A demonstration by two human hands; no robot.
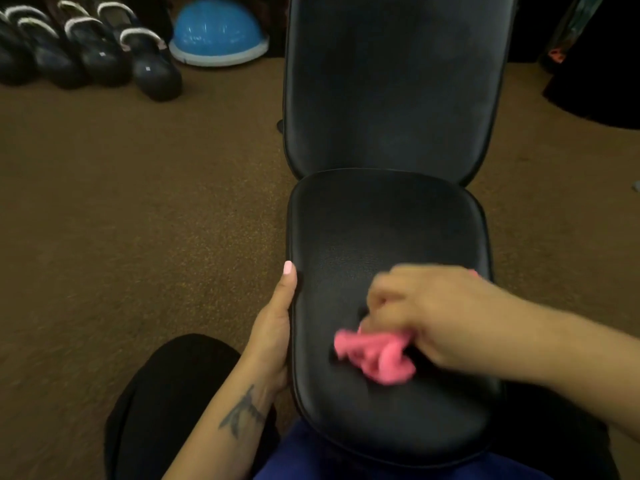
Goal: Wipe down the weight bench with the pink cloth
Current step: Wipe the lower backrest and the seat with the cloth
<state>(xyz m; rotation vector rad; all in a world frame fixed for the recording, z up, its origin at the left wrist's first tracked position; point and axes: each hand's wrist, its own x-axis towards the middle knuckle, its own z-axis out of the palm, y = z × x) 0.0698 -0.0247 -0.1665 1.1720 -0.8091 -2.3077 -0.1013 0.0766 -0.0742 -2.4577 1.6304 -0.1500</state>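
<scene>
On the near seat pad of the weight bench (388, 230): pink cloth (375, 358), bunched in right hand (436, 313); left hand (273, 334) flat-fingered against left edge; bench's long axis, backrest unwiped, runs directly away.

Floor (121, 202): brown speckled carpet, wall to wall across the view, dimly lit. Kettlebells (86, 53): dark, pale-wrapped handles, set in rows on the floor at 10 o'clock. Balance dome (216, 31): blue half-sphere on a pale grey rim, at 11 o'clock, just beside the kettlebells. Dark equipment (595, 74): black shape at 2 o'clock, too shadowed to identify. Light: low and warm.
</scene>
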